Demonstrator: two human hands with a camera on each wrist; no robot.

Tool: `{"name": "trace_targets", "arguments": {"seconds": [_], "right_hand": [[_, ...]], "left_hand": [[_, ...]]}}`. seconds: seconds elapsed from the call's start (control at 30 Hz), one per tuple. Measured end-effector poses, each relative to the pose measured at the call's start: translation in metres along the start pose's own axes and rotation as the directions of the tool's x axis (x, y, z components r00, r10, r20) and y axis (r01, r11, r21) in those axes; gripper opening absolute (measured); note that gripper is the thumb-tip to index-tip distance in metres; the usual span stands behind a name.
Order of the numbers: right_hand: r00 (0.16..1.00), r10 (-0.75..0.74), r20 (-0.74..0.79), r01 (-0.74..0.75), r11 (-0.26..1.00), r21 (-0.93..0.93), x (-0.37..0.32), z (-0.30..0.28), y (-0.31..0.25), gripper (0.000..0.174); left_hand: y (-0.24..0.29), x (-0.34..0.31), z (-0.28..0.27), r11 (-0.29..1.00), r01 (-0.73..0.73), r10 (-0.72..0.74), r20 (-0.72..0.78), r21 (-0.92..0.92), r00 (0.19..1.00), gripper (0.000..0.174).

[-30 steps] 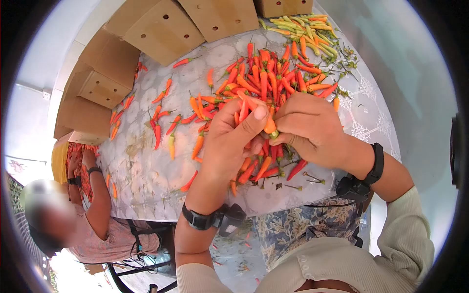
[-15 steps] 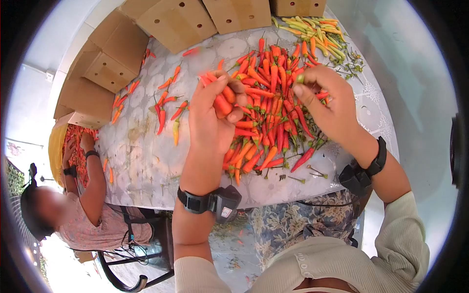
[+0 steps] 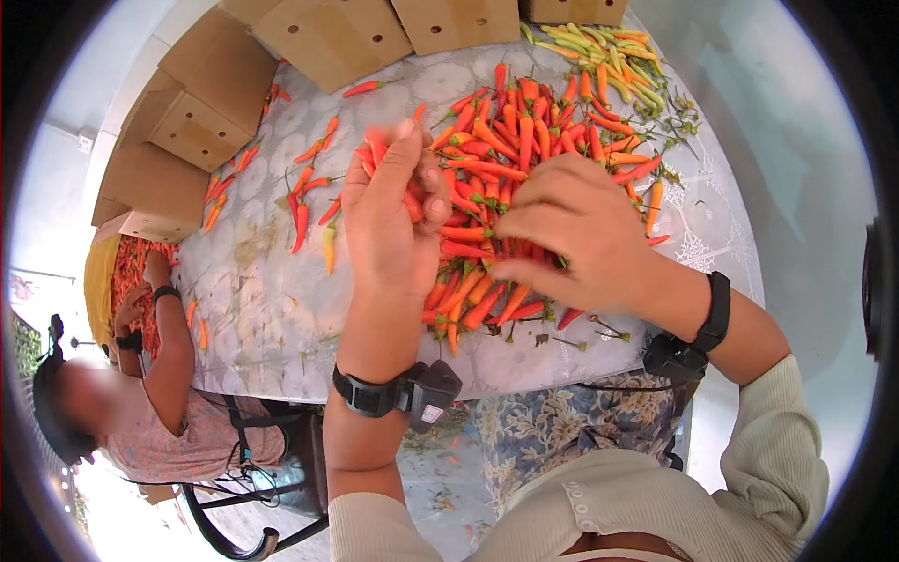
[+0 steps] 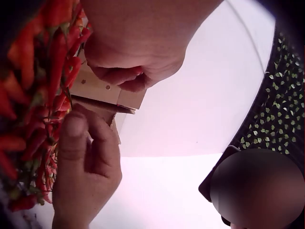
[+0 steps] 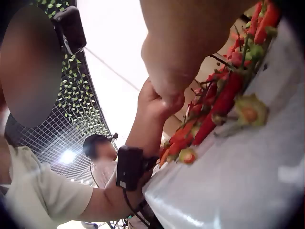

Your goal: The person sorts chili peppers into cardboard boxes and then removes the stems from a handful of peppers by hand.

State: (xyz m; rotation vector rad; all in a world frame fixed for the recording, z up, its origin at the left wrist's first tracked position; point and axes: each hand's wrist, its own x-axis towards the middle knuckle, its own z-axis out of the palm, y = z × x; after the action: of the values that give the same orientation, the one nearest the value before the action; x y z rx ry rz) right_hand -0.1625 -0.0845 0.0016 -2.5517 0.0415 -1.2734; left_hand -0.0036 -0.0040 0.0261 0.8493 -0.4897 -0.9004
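Note:
In the head view my left hand (image 3: 389, 220) grips several red peppers (image 3: 376, 147), its palm turned up and its fingers curled round them. Just to its right, my right hand (image 3: 585, 234) hovers palm down over the pile of red and orange peppers (image 3: 487, 169), with a gap between thumb and fingers and nothing seen held. The left wrist view has my left hand (image 4: 136, 52) at the top, a bit of red showing at its fingers, and my right hand (image 4: 88, 162) below, beside the peppers (image 4: 57, 62). Part of the pile is hidden under my right hand.
Cardboard boxes (image 3: 328, 37) line the table's (image 3: 281, 328) far and left edges. Yellow-green peppers (image 3: 609, 61) lie at the back right, with loose stems (image 3: 679, 117) near them. Scattered peppers (image 3: 300, 225) lie left of my left hand. Another person (image 3: 187, 412) sits at the left, handling peppers.
My hands were together at one pepper, then parted. The right hand, which held a small green piece, has come back left and down over the pile without it. The left still grips red peppers.

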Motion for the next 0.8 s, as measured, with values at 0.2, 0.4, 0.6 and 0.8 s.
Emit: {"name": "trace_targets", "arguments": {"seconds": [0.2, 0.4, 0.6, 0.8], "right_hand": [[0.978, 0.032, 0.207, -0.027, 0.999, -0.025, -0.008, 0.013, 0.008, 0.02], [0.962, 0.271, -0.035, -0.269, 0.962, 0.049, -0.002, -0.016, 0.009, 0.008], [0.879, 0.477, -0.008, -0.441, 0.819, 0.368, -0.007, -0.017, 0.01, 0.015], [0.808, 0.587, 0.057, -0.525, 0.672, 0.523, -0.008, -0.015, 0.007, 0.023]], "left_hand": [[-0.005, 0.003, 0.0, 0.998, 0.036, -0.033, -0.045, 0.059, 0.998, 0.016], [-0.006, 0.0, 0.003, 0.934, 0.026, -0.055, 0.073, 0.358, 0.996, 0.02], [-0.013, -0.007, 0.01, 0.785, 0.1, -0.296, 0.228, 0.612, 0.928, 0.025], [-0.018, -0.009, 0.008, 0.845, 0.095, -0.284, 0.292, 0.526, 0.913, 0.021]]}}
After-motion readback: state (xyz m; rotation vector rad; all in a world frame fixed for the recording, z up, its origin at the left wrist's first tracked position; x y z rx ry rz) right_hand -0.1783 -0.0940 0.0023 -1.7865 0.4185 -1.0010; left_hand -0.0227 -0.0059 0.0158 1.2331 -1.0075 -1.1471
